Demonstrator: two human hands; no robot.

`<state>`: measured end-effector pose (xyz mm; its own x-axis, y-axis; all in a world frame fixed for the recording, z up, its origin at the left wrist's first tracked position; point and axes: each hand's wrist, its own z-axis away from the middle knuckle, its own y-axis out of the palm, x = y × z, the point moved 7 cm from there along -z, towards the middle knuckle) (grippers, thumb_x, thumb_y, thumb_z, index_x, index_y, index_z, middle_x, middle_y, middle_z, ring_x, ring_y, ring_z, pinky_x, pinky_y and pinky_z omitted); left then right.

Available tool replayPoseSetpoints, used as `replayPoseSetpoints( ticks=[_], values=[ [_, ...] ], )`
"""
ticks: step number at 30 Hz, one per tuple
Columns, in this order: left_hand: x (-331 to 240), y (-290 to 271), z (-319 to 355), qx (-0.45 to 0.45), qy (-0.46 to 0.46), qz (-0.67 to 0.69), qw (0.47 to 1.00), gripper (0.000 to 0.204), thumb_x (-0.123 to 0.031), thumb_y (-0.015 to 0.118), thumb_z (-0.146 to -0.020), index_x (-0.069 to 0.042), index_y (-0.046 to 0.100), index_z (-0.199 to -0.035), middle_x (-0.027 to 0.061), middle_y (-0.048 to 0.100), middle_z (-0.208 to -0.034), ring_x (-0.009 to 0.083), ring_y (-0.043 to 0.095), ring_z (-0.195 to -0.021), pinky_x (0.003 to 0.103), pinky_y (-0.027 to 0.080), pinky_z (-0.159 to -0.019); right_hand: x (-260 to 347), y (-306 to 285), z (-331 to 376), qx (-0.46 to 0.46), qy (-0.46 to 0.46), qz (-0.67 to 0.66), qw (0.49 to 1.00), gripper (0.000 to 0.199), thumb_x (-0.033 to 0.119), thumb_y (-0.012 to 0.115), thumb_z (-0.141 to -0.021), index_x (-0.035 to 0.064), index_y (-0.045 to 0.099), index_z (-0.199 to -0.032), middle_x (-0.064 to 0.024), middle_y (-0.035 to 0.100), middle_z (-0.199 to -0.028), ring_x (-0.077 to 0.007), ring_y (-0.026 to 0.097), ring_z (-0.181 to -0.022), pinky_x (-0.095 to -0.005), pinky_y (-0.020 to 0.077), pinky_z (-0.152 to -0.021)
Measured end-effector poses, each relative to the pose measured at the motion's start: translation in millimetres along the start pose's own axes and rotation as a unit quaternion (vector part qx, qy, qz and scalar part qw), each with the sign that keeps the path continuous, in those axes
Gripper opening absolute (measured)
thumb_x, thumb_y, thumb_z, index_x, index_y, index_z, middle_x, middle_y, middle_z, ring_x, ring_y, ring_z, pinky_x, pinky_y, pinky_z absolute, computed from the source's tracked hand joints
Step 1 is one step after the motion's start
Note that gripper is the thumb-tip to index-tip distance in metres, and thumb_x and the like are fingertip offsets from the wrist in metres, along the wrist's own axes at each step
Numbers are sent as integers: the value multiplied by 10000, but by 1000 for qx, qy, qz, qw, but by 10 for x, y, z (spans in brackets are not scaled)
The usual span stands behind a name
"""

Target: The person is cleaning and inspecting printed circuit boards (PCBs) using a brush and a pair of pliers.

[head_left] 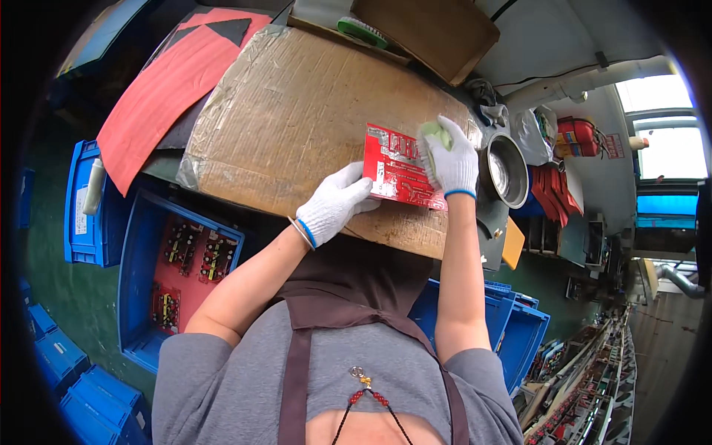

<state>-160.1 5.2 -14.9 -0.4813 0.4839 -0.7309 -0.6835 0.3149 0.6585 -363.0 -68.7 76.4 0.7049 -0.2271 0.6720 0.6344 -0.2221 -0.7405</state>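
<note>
A red circuit board with shiny solder tracks on its upper side is held above the cardboard-covered table. My left hand, in a white knit glove with a blue cuff, grips its left edge between thumb and fingers. In my gloved right hand is a pale green scrubbing brush. Its bristles meet the right part of the board's face. What lies on the board's underside is hidden.
A metal bowl stands right of the brush. At the back are a green brush and a cardboard box. Red sheet material covers the left side. A blue crate with several populated boards sits low at left.
</note>
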Motion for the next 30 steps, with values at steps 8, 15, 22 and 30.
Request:
replayPoseSetpoints(
  ticks=[8,15,22,30],
  values=[
    [-19,34,9,-11,2,-18,1000,471,-197,537,-1080,28,468,-1488,128,602,-1392,208,617,-1250,406,529,-1065,439,91,4,7,-90,76,993,484,272,732,-913,164,671,-1380,-174,745,-1230,-325,735,-1100,-400,556,-995],
    [-49,17,-2,-16,-12,-11,1000,478,-170,558,-1081,29,434,-1498,138,590,-1410,233,627,-1250,427,539,-1059,570,220,579,14,-131,32,991,503,263,758,-895,132,661,-1371,-204,751,-1175,-328,736,-1094,-404,572,-955],
    [-64,80,-12,-27,-11,0,1000,427,-134,534,-1073,12,470,-1469,117,620,-1331,212,641,-1208,415,552,-1027,-517,-568,-68,-65,51,-51,995,441,189,759,-882,116,715,-1315,-192,777,-1099,-246,767,-927,-331,614,-836],
    [8,-30,2,-13,-2,69,998,541,-416,374,-1145,-18,468,-1499,148,583,-1435,279,601,-1281,491,496,-1091,620,331,693,77,-129,-5,989,489,300,752,-888,190,674,-1358,-193,745,-1166,-348,727,-1075,-412,561,-966]
  ],
)
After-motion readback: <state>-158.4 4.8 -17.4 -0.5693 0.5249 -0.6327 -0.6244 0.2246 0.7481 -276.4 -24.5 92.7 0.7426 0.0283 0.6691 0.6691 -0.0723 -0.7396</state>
